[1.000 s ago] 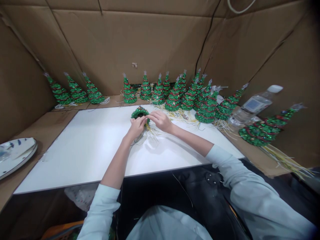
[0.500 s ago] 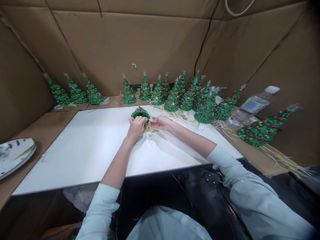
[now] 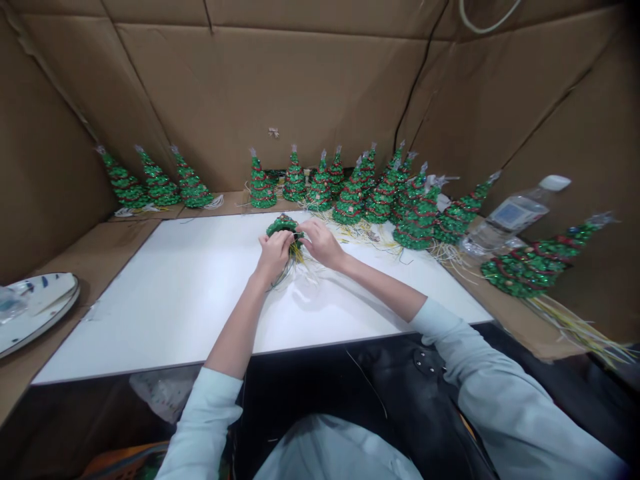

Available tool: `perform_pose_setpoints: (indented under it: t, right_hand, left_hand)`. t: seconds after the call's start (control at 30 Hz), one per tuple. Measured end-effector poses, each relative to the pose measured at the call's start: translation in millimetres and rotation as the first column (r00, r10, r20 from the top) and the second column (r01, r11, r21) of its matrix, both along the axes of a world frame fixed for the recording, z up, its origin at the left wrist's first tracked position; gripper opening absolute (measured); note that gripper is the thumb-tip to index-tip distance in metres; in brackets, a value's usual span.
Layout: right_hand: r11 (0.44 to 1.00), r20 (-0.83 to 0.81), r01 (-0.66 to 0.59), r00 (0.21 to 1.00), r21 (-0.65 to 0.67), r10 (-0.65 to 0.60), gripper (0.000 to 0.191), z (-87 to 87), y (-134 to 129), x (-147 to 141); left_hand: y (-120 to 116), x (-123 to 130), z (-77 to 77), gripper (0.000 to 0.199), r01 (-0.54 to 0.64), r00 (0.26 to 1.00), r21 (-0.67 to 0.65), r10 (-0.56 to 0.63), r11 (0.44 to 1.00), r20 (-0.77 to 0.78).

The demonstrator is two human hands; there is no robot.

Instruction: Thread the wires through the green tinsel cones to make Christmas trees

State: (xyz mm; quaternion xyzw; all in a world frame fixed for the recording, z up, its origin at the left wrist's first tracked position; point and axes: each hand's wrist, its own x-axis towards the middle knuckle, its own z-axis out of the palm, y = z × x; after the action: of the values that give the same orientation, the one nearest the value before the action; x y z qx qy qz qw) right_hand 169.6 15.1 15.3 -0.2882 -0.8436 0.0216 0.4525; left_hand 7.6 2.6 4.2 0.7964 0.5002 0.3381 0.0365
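Your left hand [image 3: 274, 255] and right hand [image 3: 320, 243] work close together just above the white tabletop [image 3: 165, 300], near its far edge. Between them is a small green tinsel cone tree [image 3: 285, 225] with red trim, tipped over so its dark, hollow base faces you. Your left fingers [image 3: 283, 241] curl closed around its lower rim and appear to hold it. Your right fingers [image 3: 303, 233] are drawn into a tight pinch at the same rim, but they hide whether they have hold of a strand, so you can't tell from this view.

Thin yellow strands [image 3: 298, 253] and pale wires [image 3: 283, 279] trail from the base over the tabletop. Keeping them fanned toward you, clear of your pinch, should stop them snagging.

Behind you lies a row of finished-looking green tinsel trees [image 3: 320, 190] on brown cardboard. To the right, a clear plastic bottle [image 3: 515, 215] with a white cap lies tilted; its contents are hard to make out. At far left, a round white plate [image 3: 43, 310] with blue marks holds something clear and crumpled.
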Motion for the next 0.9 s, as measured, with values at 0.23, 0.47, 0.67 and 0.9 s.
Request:
perform_pose_setpoints:
  t: [0.23,0.47,0.67,0.9]
  right_hand:
    - [0.996,0.001,0.059,0.998,0.062,-0.059,0.016,-2.9,9.6,-0.2]
    - [0.936,-0.248,0.073,0.955,-0.344,-0.165,0.013,5.9,-8.2,-6.6]
    - [0.508,-0.580,-0.355,0.708,-0.785,-0.402,0.028,13.2,-8.5,-16.7]
    - [0.315,-0.664,-0.594,0.571,-0.740,-0.483,0.028,9.5,-8.0,-22.2]
  left_hand:
    - [-0.7,-3.0,3.9,0.031,0.023,1.000,-0.085,-0.023,0.996,0.001]
    - [-1.1,-1.9,2.6,0.030,0.006,0.998,-0.005,-0.006,1.000,-0.062]
    - [-2.7,0.7,-1.5,0.030,-0.023,0.995,0.057,0.028,0.998,-0.092]
    - [-4.4,2.3,-3.2,0.033,-0.069,0.995,0.078,0.075,0.995,-0.069]
